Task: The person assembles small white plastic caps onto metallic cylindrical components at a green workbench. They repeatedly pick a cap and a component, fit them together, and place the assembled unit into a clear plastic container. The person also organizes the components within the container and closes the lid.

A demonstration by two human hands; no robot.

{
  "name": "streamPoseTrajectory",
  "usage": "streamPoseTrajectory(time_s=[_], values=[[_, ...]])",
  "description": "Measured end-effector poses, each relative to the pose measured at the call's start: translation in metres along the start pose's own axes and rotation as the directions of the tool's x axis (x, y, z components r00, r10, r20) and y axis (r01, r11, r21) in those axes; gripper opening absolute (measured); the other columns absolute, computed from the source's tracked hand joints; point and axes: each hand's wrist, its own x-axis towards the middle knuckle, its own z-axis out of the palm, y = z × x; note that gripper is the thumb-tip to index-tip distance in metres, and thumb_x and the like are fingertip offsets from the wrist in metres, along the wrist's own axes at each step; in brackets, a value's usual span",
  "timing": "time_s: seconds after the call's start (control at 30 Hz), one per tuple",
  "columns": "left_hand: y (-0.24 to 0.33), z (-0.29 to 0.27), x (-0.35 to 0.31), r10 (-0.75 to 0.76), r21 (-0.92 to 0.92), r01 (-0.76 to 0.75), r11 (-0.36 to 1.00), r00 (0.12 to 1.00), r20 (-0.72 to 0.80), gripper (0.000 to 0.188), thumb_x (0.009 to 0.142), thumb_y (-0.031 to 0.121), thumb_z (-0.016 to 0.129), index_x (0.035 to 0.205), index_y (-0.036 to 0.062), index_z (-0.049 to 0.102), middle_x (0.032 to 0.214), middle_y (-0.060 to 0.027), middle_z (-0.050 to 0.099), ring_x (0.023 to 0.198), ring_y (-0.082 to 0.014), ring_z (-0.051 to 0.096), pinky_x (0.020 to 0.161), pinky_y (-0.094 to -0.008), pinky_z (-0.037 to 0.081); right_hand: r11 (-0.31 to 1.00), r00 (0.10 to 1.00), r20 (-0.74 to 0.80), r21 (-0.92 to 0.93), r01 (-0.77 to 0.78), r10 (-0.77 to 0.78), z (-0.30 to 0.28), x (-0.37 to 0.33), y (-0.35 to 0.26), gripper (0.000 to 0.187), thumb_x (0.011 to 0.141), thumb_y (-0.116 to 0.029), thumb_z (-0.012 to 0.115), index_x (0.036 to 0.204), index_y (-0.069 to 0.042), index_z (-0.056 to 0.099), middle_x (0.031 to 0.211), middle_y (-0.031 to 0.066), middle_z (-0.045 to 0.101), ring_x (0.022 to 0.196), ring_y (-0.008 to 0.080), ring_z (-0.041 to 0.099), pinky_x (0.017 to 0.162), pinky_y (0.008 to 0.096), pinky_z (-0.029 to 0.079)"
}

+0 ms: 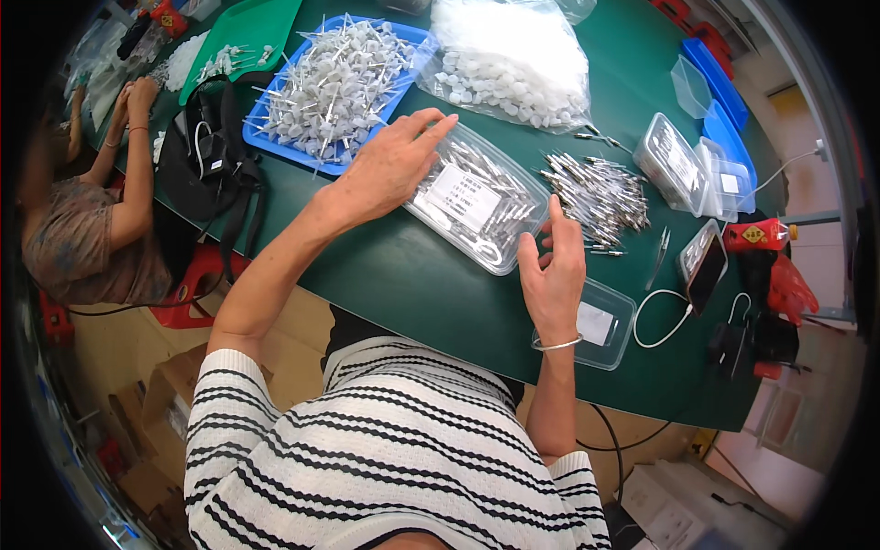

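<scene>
A clear plastic box (507, 259) full of slim metal-tipped parts lies between my two hands, a white printed label over its contents. My left hand (390, 165) rests at the box's left end, fingers stretched along its far edge. Beside the box's right end is my right hand (556, 275), index finger stretched out and thumb apart; its other fingers are curled and partly hidden. A loose pile of metal pin-like parts (600, 197) lies just past the right hand. Below that hand, partly behind my wrist, sits a shallow clear tray or lid (621, 353) with a white label.
Beyond the box are a blue tray (254, 137) heaped with white-capped parts and a bag of white caps (513, 69). Tweezers (660, 252), a phone (706, 270) with a white cable and clear containers (669, 165) are rightward. Leftward lie a black bag (206, 165) and another person's hands (137, 96).
</scene>
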Motion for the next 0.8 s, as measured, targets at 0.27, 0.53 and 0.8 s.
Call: streamPoseTrajectory(time_s=[0.27, 0.53, 0.8], values=[[0.005, 0.000, 0.003, 0.111, 0.114, -0.112, 0.987, 0.994, 0.013, 0.056, 0.083, -0.007, 0.050, 0.138, -0.0015, 0.042, 0.140, -0.0206, 0.042, 0.131, -0.0375, 0.040, 0.108, -0.0415, 0.037, 0.994, 0.994, -0.028, -0.045, 0.102, -0.103, 0.002, -0.002, 0.008, 0.055, 0.083, -0.006, 0.061, 0.134, 0.007, 0.045, 0.117, 0.0213, 0.052, 0.108, 0.0355, 0.052, 0.095, 0.0425, 0.042], [-0.009, 0.003, -0.001, 0.141, -0.047, -0.136, 0.990, 0.981, 0.132, 0.052, 0.095, 0.007, 0.045, 0.145, 0.0003, 0.033, 0.152, -0.0180, 0.031, 0.142, -0.0323, 0.027, 0.116, -0.0396, 0.026, 0.963, 0.981, 0.013, -0.186, 0.194, -0.195, 0.005, -0.006, 0.009, 0.055, 0.086, -0.008, 0.058, 0.136, 0.008, 0.040, 0.131, 0.0258, 0.045, 0.122, 0.0394, 0.044, 0.104, 0.0447, 0.036], [-0.011, -0.003, -0.002, 0.124, -0.064, -0.112, 0.992, 0.961, 0.248, 0.108, 0.072, 0.062, 0.070, 0.150, 0.0026, 0.023, 0.156, -0.0177, 0.021, 0.145, -0.0343, 0.018, 0.117, -0.0464, 0.019, 0.936, 0.960, 0.123, -0.222, 0.273, -0.251, 0.008, -0.001, 0.011, 0.058, 0.088, -0.008, 0.057, 0.139, 0.008, 0.036, 0.148, 0.0246, 0.031, 0.138, 0.0383, 0.030, 0.113, 0.0444, 0.028]])
